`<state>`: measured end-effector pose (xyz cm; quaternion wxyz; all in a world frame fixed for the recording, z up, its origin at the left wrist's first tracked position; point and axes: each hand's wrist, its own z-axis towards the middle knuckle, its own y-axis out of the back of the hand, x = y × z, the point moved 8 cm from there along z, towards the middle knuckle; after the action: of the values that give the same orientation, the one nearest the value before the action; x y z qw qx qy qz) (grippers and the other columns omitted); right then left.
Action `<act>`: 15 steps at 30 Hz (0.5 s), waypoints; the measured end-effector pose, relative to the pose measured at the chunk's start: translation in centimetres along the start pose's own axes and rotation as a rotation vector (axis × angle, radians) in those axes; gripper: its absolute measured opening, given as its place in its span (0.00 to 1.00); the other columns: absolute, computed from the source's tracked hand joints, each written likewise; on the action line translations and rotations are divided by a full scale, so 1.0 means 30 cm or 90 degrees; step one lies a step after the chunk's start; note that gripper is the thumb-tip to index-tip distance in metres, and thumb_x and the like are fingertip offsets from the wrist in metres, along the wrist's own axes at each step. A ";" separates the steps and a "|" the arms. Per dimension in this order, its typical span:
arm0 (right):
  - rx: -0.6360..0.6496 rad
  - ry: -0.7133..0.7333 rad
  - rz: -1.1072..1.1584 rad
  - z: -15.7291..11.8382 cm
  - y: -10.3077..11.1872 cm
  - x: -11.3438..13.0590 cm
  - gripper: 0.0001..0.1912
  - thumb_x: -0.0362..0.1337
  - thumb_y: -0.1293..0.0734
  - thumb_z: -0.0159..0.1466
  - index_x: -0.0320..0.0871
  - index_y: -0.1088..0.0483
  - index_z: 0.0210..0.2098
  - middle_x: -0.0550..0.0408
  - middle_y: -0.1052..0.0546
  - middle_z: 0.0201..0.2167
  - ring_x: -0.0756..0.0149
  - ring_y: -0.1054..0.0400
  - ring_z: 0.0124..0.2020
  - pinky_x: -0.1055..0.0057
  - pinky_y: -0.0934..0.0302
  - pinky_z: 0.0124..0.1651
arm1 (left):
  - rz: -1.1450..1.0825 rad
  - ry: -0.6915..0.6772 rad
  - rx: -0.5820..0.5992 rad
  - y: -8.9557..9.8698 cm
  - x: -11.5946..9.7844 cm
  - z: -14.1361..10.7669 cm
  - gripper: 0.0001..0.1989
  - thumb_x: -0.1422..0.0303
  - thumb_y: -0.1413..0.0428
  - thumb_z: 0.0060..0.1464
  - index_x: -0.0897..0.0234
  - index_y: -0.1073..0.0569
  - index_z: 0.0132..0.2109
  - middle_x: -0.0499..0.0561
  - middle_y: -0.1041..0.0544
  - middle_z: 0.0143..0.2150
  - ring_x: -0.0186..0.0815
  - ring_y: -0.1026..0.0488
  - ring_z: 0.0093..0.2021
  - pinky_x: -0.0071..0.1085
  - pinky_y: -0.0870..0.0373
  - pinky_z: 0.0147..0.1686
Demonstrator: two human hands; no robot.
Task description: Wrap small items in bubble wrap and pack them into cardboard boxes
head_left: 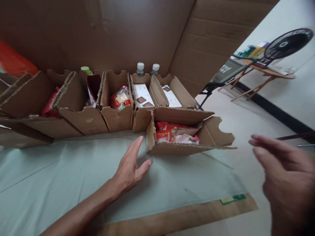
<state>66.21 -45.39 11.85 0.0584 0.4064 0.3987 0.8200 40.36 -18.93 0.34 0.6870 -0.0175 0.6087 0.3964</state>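
Observation:
An open cardboard box [177, 149] lies at an angle in front of the row, with red and pink snack packets [177, 133] inside. My left hand [130, 164] is beside this box's left end, thumb and fingers apart, with nothing in it. Off the box's right end, past the table edge, my right hand [287, 164] is raised with thumb and fingers apart. It is slightly blurred and shows nothing held. Behind stands a cardboard bin [117, 119] with a clear-and-red food packet [121, 98]. To its right, two narrow bins hold white boxes [144, 95].
Bottles with white caps [140, 67] and a green cap [86, 69] rise behind the bins. A tall cardboard panel [123, 32] backs the row. Pale green cloth [73, 170] covers the table. At right are a fan [286, 46], a folding table [278, 73] and a dark chair [221, 73].

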 end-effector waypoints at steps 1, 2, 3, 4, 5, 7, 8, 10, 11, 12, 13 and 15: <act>-0.091 -0.095 0.034 -0.035 0.003 -0.097 0.26 0.52 0.30 0.67 0.70 0.35 0.64 0.60 0.27 0.63 0.46 0.30 0.61 0.50 0.29 0.51 | -0.018 0.006 0.011 -0.026 0.015 0.023 0.41 0.60 0.41 0.64 0.56 0.51 0.76 0.65 0.40 0.74 0.54 0.38 0.72 0.55 0.29 0.63; -0.108 -0.159 0.077 -0.058 -0.047 -0.168 0.32 0.56 0.28 0.64 0.66 0.35 0.65 0.58 0.28 0.65 0.43 0.32 0.63 0.48 0.29 0.55 | -0.039 0.006 0.018 -0.053 0.023 0.050 0.44 0.57 0.40 0.62 0.57 0.53 0.76 0.66 0.44 0.76 0.56 0.43 0.74 0.59 0.36 0.67; -0.093 -0.185 0.116 -0.064 -0.121 -0.208 0.37 0.60 0.25 0.57 0.62 0.32 0.63 0.55 0.26 0.63 0.40 0.31 0.62 0.47 0.29 0.55 | -0.063 0.001 0.024 -0.080 0.026 0.080 0.46 0.54 0.39 0.61 0.57 0.54 0.77 0.66 0.47 0.77 0.58 0.47 0.76 0.61 0.42 0.70; -0.055 -0.198 0.164 -0.059 -0.208 -0.228 0.40 0.63 0.24 0.53 0.57 0.29 0.61 0.52 0.24 0.61 0.39 0.31 0.62 0.46 0.30 0.56 | -0.090 -0.005 0.030 -0.107 0.023 0.109 0.47 0.53 0.39 0.60 0.58 0.54 0.77 0.65 0.49 0.78 0.58 0.50 0.77 0.61 0.45 0.71; -0.020 -0.198 0.211 -0.047 -0.288 -0.228 0.41 0.65 0.24 0.50 0.53 0.27 0.58 0.49 0.23 0.59 0.40 0.30 0.61 0.46 0.30 0.58 | -0.120 -0.009 0.033 -0.131 0.018 0.136 0.47 0.52 0.39 0.61 0.58 0.54 0.77 0.65 0.50 0.78 0.58 0.51 0.77 0.61 0.48 0.72; 0.010 -0.190 0.284 -0.030 -0.394 -0.200 0.40 0.66 0.24 0.49 0.47 0.25 0.52 0.46 0.19 0.54 0.42 0.27 0.58 0.47 0.31 0.60 | -0.173 -0.007 0.032 -0.163 0.005 0.165 0.44 0.52 0.43 0.63 0.59 0.54 0.77 0.64 0.48 0.78 0.56 0.50 0.77 0.59 0.48 0.73; 0.005 -0.194 0.298 -0.036 -0.415 -0.183 0.39 0.65 0.24 0.49 0.45 0.24 0.50 0.45 0.18 0.51 0.43 0.26 0.56 0.47 0.32 0.60 | -0.191 -0.001 0.025 -0.168 0.001 0.160 0.42 0.53 0.44 0.65 0.60 0.53 0.76 0.63 0.45 0.77 0.55 0.48 0.76 0.58 0.48 0.73; -0.016 -0.212 0.272 -0.091 -0.417 -0.147 0.35 0.64 0.24 0.49 0.43 0.23 0.45 0.43 0.16 0.45 0.43 0.23 0.50 0.46 0.31 0.58 | -0.196 0.014 0.002 -0.151 0.002 0.101 0.38 0.54 0.47 0.67 0.60 0.51 0.76 0.62 0.39 0.74 0.54 0.45 0.75 0.56 0.46 0.72; -0.019 -0.216 0.240 -0.136 -0.409 -0.124 0.33 0.64 0.24 0.49 0.43 0.22 0.42 0.43 0.16 0.42 0.43 0.22 0.47 0.45 0.30 0.56 | -0.183 0.024 -0.012 -0.129 0.009 0.044 0.36 0.55 0.48 0.67 0.60 0.49 0.76 0.62 0.37 0.73 0.54 0.43 0.74 0.56 0.44 0.72; -0.010 -0.212 0.206 -0.187 -0.404 -0.094 0.31 0.63 0.25 0.50 0.44 0.21 0.39 0.44 0.16 0.40 0.42 0.22 0.45 0.45 0.30 0.55 | -0.161 0.036 -0.025 -0.100 0.020 -0.027 0.35 0.56 0.48 0.67 0.60 0.47 0.75 0.61 0.35 0.72 0.54 0.41 0.74 0.55 0.42 0.71; 0.008 -0.196 0.177 -0.239 -0.406 -0.054 0.28 0.63 0.26 0.52 0.44 0.21 0.38 0.44 0.16 0.38 0.42 0.22 0.44 0.46 0.29 0.55 | -0.132 0.046 -0.041 -0.061 0.033 -0.108 0.34 0.56 0.48 0.67 0.60 0.45 0.74 0.61 0.33 0.71 0.54 0.39 0.72 0.54 0.40 0.70; 0.075 -0.147 0.148 -0.323 -0.442 0.055 0.25 0.61 0.29 0.57 0.45 0.19 0.37 0.46 0.15 0.38 0.43 0.21 0.44 0.50 0.28 0.54 | -0.070 0.083 -0.068 0.036 0.064 -0.273 0.30 0.56 0.47 0.67 0.60 0.39 0.71 0.61 0.30 0.69 0.54 0.34 0.69 0.51 0.33 0.66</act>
<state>55.19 -41.61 0.15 -0.0154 0.5440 0.3867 0.7445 32.91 -21.33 -2.90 0.6645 -0.1133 0.6284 0.3882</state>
